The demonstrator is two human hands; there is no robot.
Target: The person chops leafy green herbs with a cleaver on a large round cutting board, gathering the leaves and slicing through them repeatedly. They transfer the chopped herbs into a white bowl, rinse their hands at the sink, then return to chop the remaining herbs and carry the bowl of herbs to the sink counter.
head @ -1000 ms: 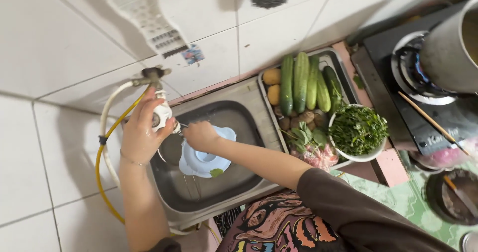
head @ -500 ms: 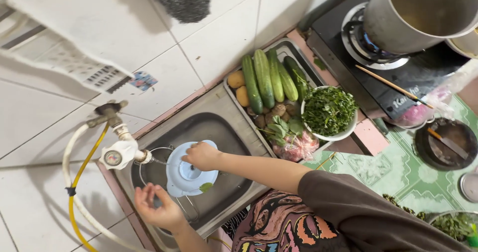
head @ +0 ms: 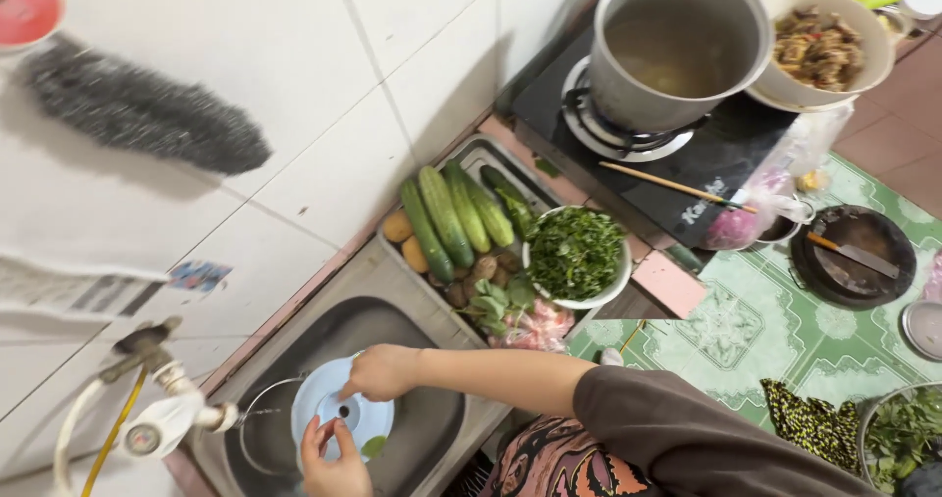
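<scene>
Pale blue lid [head: 343,414] flat in steel sink [head: 432,453], under tap [head: 167,418]. Right hand [head: 381,371] at far rim, fingers curled, apparently pinching edge. Left hand [head: 334,463] at near rim, fingers spread, touching, grip unclear.

Landmark: grey steel sink [head: 294,345].
- In it: pale blue lid [head: 339,414] with a small green leaf on its edge.
- Left of sink: white tap [head: 172,418], yellow hose [head: 113,438].
- Behind: white wall tiles [head: 324,75], dark grey bristly brush [head: 137,114].
- Right: green cucumbers [head: 451,212], tan potatoes [head: 404,237], white bowl [head: 579,257] of dark green chopped herbs.
- Further right: black stove [head: 706,154], silver pot [head: 677,46], green-and-white patterned mat [head: 756,330].
- Sleeve [head: 687,438]: brown.
</scene>
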